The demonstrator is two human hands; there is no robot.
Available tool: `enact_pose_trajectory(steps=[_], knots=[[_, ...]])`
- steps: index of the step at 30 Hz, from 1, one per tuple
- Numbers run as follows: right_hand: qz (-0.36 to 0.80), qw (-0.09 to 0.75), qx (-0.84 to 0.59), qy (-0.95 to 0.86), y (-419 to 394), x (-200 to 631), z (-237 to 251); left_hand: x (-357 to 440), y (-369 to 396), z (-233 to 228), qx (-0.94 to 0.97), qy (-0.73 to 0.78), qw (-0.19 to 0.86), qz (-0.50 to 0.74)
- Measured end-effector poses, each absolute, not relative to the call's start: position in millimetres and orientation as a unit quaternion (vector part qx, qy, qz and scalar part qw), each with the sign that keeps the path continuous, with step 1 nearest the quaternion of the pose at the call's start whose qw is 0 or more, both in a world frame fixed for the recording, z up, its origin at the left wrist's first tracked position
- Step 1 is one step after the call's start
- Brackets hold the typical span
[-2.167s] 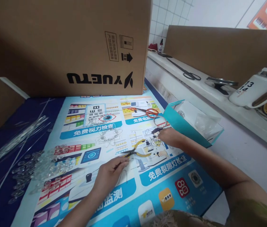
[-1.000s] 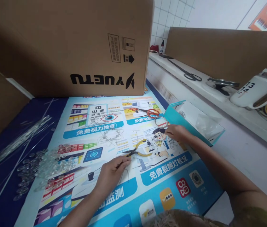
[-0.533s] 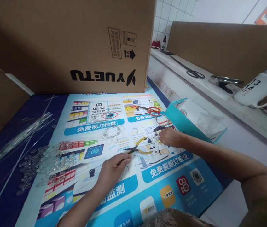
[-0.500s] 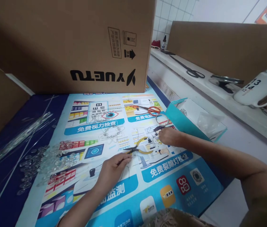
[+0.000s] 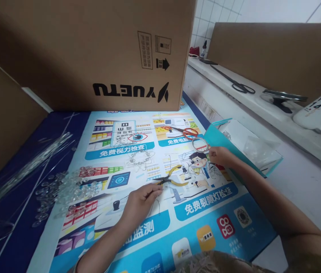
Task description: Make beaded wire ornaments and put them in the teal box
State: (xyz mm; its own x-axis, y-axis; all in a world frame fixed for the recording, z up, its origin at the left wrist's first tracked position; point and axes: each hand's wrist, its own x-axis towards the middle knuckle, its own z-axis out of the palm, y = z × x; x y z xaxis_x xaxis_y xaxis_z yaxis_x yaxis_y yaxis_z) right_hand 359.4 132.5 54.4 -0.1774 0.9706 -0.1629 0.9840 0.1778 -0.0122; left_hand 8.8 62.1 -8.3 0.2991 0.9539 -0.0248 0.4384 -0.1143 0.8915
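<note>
My left hand (image 5: 143, 199) is low over the printed sheet, thumb and fingers pinched together; what they hold is too small to make out. A thin curved wire (image 5: 158, 206) shows just beside it. Right by its fingertips lie pliers (image 5: 174, 182) with yellow handles, spread apart. My right hand (image 5: 221, 156) has its fingers closed near the sheet's right side, and I cannot make out anything in them. A coil of thin wire (image 5: 200, 144) rests just beyond it, next to red-handled scissors (image 5: 190, 132). Farther left is a ring of clear beads on wire (image 5: 140, 158).
Loose clear beads (image 5: 72, 191) and a bundle of clear strands (image 5: 32, 163) lie at left. A large cardboard box (image 5: 115, 49) stands behind. To the right are a teal open box (image 5: 224, 142) and a ledge with black scissors (image 5: 242, 88) and a white mug (image 5: 315, 110).
My right hand has moved right, away from the middle of the picture on the sheet, toward the teal box. My left hand stays pinched by the pliers. The view has shifted slightly.
</note>
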Motion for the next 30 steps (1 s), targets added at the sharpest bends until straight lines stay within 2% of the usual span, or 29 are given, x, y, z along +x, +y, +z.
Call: enact_pose_trajectory(steps=[7,12,15,19,30], knots=[[-0.165,0.045,0.623,0.763,108.4,352.6,86.2,9.2,62.0,-7.8,0.684,0.506,0.428,0.305],[-0.44,-0.12,0.552,0.698,87.9,300.7,82.8,9.6,62.0,-7.9,0.685,0.492,0.435,0.316],[-0.503,-0.176,0.494,0.687,81.7,252.0,72.1,11.0,61.4,-7.2,0.681,0.488,0.435,0.329],[-0.499,-0.245,0.458,0.694,78.7,203.0,58.2,11.4,62.5,-5.7,0.669,0.494,0.436,0.345],[-0.372,-0.269,0.478,0.748,75.7,188.2,20.5,9.2,64.0,1.1,0.665,0.496,0.437,0.349]])
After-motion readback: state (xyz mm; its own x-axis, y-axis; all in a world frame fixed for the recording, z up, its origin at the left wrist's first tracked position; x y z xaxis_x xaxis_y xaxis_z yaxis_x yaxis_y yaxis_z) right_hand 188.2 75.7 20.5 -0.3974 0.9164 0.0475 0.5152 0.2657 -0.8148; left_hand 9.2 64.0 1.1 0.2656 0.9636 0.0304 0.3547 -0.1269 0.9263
